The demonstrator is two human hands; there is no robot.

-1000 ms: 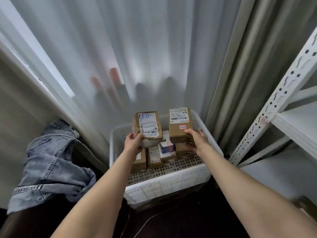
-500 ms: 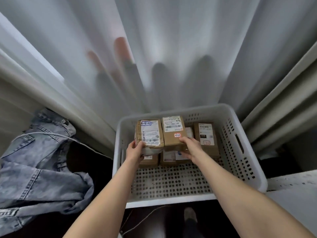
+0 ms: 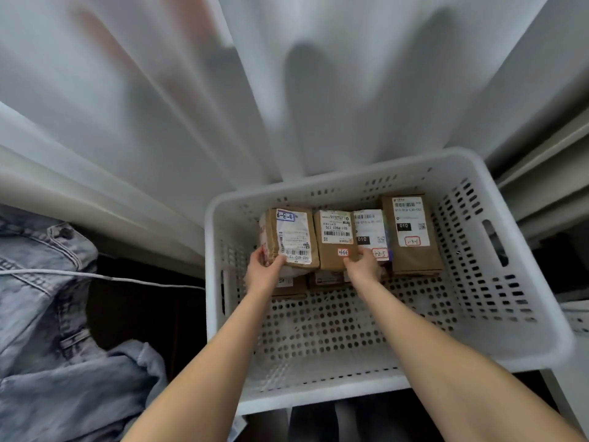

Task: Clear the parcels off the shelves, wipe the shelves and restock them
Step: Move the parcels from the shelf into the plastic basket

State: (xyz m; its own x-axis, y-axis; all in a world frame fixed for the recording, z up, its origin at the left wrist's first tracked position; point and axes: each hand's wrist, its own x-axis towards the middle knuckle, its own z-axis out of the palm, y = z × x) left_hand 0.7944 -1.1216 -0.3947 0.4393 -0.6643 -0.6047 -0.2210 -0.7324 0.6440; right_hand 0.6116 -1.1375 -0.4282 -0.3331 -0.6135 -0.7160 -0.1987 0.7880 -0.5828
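Observation:
A white perforated plastic basket (image 3: 526, 301) sits on the floor in front of me. Inside it, my left hand (image 3: 264, 272) grips a brown taped parcel (image 3: 291, 239) with a white label. My right hand (image 3: 363, 266) grips a second brown parcel (image 3: 334, 239) right beside it. Both parcels lie low, on top of other parcels at the basket's far wall. To their right sit a white-labelled parcel (image 3: 371, 231) and a brown box (image 3: 411, 231). More parcels (image 3: 325, 279) lie partly hidden under my hands.
White curtains (image 3: 287, 90) hang behind the basket. A crumpled denim jacket (image 3: 47, 314) lies on the dark floor at the left, with a white cord (image 3: 127, 277) across it. A white shelf edge (image 3: 573, 317) shows at the far right.
My hands have lowered both parcels from above the basket down into it, onto the parcels at the far wall. My view has tilted down and closer to the basket.

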